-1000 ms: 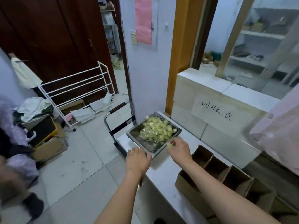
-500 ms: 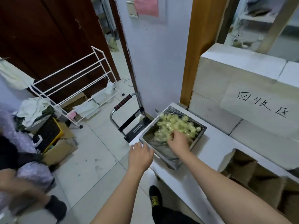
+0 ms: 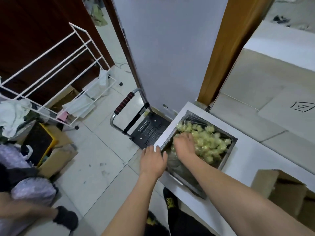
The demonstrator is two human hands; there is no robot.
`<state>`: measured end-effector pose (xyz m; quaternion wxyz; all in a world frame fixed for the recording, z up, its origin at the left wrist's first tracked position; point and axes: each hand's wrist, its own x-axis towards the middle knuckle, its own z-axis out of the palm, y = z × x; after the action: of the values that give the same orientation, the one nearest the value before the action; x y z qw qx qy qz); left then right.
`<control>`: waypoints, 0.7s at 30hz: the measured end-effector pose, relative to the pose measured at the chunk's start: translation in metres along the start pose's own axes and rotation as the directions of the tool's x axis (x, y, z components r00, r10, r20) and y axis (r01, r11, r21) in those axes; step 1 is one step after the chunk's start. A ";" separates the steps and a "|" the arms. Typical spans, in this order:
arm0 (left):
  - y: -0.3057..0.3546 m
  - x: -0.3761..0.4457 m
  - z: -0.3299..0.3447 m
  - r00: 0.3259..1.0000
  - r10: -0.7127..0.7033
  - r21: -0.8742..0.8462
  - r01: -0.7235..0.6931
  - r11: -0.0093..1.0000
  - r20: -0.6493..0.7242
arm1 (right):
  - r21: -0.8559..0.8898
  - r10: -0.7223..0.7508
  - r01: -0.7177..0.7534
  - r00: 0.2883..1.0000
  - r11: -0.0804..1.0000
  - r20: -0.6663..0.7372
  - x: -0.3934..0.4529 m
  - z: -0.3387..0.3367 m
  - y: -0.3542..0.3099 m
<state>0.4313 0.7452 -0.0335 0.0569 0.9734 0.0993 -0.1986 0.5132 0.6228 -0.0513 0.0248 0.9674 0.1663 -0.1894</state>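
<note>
A metal tray (image 3: 227, 151) sits on the left end of a white counter (image 3: 247, 160). It holds a pile of small pale-yellow wrapped pieces (image 3: 212, 142). My right hand (image 3: 185, 146) lies inside the tray on the left part of the pile, fingers spread; its fingertips are partly sunk among the pieces. My left hand (image 3: 153, 160) rests flat at the counter's edge, its fingers touching the tray's left rim.
A folded hand trolley (image 3: 146, 130) stands on the floor just left of the counter. An open cardboard box (image 3: 279, 189) sits on the counter at my right. Pale blocks (image 3: 255, 99) wall off the back. Far left are a white wire rack (image 3: 56, 65), clutter and another person (image 3: 25, 193).
My right hand has gone from the tray's near corner into the tray, onto the pile. My left hand has stayed at the tray's left rim. The view has tilted down and closer.
</note>
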 end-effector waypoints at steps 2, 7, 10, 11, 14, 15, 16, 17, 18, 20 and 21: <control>-0.002 0.008 -0.002 1.000 0.013 0.001 -0.013 1.000 0.013 | -0.095 -0.014 0.017 1.000 0.995 0.027 0.002 0.003 -0.003; -0.015 0.024 -0.012 1.000 0.031 0.032 -0.031 0.999 0.007 | -0.163 -0.008 0.022 0.996 0.986 0.085 0.004 0.002 -0.012; -0.024 0.030 -0.017 0.999 0.046 0.067 -0.048 0.997 0.029 | -0.102 0.024 -0.016 0.997 0.995 0.079 0.006 -0.004 -0.013; -0.026 0.031 -0.018 0.998 0.050 0.078 -0.053 0.996 0.035 | -0.078 0.037 -0.032 0.997 0.996 0.070 0.006 -0.005 -0.012; -0.031 0.032 -0.021 0.998 0.061 0.105 -0.064 0.992 0.031 | 0.010 0.058 -0.058 0.998 0.998 0.022 0.006 -0.006 -0.011; -0.032 0.033 -0.022 0.998 0.066 0.113 -0.068 0.991 0.023 | 0.035 0.060 -0.060 0.998 0.998 -0.005 0.006 -0.008 -0.011; -0.033 0.034 -0.023 0.997 0.070 0.120 -0.072 0.990 0.016 | 0.057 0.067 -0.066 0.997 0.996 -0.024 0.006 -0.010 -0.011; -0.033 0.035 -0.023 0.997 0.076 0.125 -0.076 0.989 0.011 | 0.084 0.078 -0.074 0.996 0.994 -0.038 0.005 -0.012 -0.012; -0.034 0.035 -0.024 0.996 0.084 0.130 -0.084 0.988 0.011 | 0.116 0.093 -0.087 0.994 0.989 -0.053 0.003 -0.014 -0.012; -0.033 0.035 -0.026 0.994 0.107 0.135 -0.107 0.985 0.012 | 0.182 0.136 -0.119 0.987 0.976 -0.082 -0.003 -0.020 -0.011; -0.032 0.036 -0.028 0.993 0.118 0.135 -0.119 0.984 0.014 | 0.216 0.158 -0.138 0.984 0.967 -0.080 -0.008 -0.023 -0.009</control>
<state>0.4672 0.7862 -0.0243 0.0028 0.9786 0.0272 -0.2038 0.5117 0.6318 -0.0272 -0.0715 0.9823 0.0737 -0.1566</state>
